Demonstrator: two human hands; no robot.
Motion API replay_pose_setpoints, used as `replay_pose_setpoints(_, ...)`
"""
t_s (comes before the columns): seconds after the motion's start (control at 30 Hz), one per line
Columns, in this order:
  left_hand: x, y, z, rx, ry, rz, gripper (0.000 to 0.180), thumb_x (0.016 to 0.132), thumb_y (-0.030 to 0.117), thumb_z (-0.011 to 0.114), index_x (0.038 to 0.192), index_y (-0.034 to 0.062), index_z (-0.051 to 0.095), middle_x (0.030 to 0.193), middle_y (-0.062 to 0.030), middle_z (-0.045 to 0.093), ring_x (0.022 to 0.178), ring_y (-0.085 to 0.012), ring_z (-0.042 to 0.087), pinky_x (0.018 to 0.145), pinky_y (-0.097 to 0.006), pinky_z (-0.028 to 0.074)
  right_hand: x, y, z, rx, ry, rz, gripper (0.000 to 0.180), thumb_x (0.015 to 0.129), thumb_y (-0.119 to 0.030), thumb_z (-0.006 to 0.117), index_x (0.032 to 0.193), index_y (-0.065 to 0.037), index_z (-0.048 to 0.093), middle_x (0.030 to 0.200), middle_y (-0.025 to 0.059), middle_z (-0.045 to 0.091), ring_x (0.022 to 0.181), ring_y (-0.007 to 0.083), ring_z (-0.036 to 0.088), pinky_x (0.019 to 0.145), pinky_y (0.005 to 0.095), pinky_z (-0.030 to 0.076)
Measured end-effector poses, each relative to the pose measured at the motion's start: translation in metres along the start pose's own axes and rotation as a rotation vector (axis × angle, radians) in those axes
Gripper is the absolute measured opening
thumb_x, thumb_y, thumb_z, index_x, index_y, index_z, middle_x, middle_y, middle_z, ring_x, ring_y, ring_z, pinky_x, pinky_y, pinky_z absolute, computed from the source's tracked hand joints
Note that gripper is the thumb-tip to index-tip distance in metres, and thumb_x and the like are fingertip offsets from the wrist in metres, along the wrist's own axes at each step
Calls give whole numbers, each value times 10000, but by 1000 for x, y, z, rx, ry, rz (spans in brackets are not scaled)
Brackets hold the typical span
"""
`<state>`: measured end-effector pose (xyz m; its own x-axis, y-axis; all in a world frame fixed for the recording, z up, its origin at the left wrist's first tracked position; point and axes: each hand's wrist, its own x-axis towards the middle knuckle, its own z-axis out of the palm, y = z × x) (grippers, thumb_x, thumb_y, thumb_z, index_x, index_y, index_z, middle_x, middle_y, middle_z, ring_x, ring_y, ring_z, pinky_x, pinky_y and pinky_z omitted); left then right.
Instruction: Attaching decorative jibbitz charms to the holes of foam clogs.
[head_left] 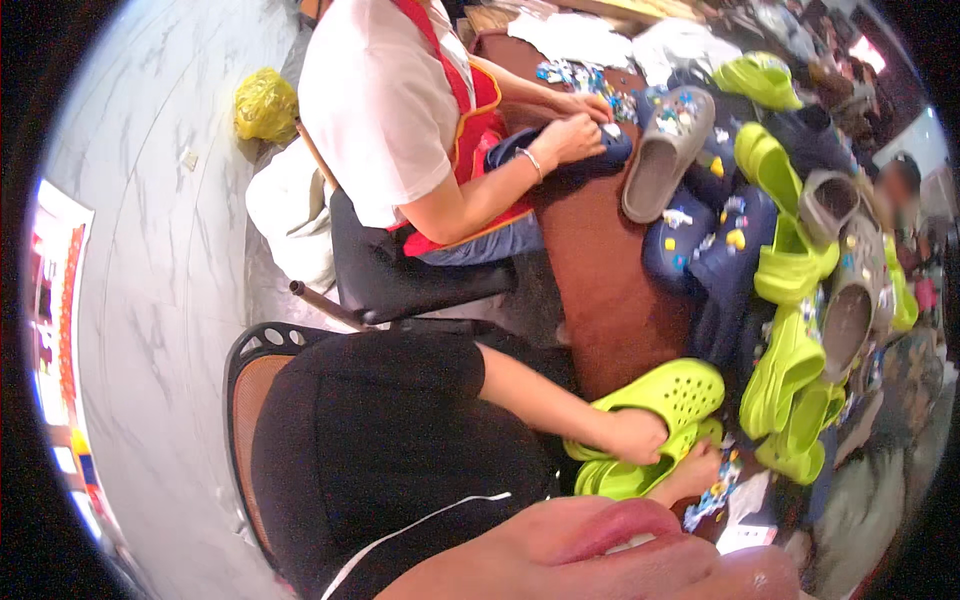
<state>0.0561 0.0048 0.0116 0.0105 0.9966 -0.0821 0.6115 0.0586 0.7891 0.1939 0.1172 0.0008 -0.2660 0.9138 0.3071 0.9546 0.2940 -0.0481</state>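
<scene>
Green clogs (685,388), two, bench (620,330) edge, lower centre.
Left hand (638,436) clasps one clog's rim, seemingly for steadiness; right hand (697,468) beside colourful charms (714,492), set within reach, grip unclear.

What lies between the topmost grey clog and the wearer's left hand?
In the head view: a navy clog with charms, brown tabletop, then a lime clog.

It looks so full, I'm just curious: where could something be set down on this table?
The main bare patch is brown tabletop, bordered by a gray clog above, navy clogs right and lime clogs below. Farther right, a jumble of clogs crowds it.
</scene>
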Motion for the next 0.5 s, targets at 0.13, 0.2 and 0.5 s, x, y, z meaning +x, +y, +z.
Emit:
replay_pose_setpoints(0.13, -4, -4, -9, -21, -17, -65, 384, 800, 337, 602, 792, -35, 695, 787, -243, 667, 738, -392, 662, 710, -485, 534, 13, 7, 3, 330, 148, -162, 246, 869, -200, 663, 931, 36, 637, 843, 222, 644, 773, 384, 607, 715, 458, 469)
replay_pose_setpoints(0.2, -2, -8, -12, 20, -74, -116, 427, 821, 373, 567, 805, -34, 695, 813, -246, 673, 756, -389, 666, 726, -487, 533, 13, 19, 11, 466, 30, -149, 279, 862, -149, 644, 1046, 59, 620, 1075, 225, 637, 1014, 381, 587, 879, 439, 452)
replay_pose_setpoints(0.5, 4, -13, -9, 187, -2, -69, 509, 816, 442, 627, 713, -55, 679, 737, -256, 657, 701, -400, 661, 692, -482, 538, 7, 62, 6, 670, 125, 271, 169, 816, -168, 727, 898, -28, 683, 823, 116, 678, 735, 216, 629, 720, 337, 490)
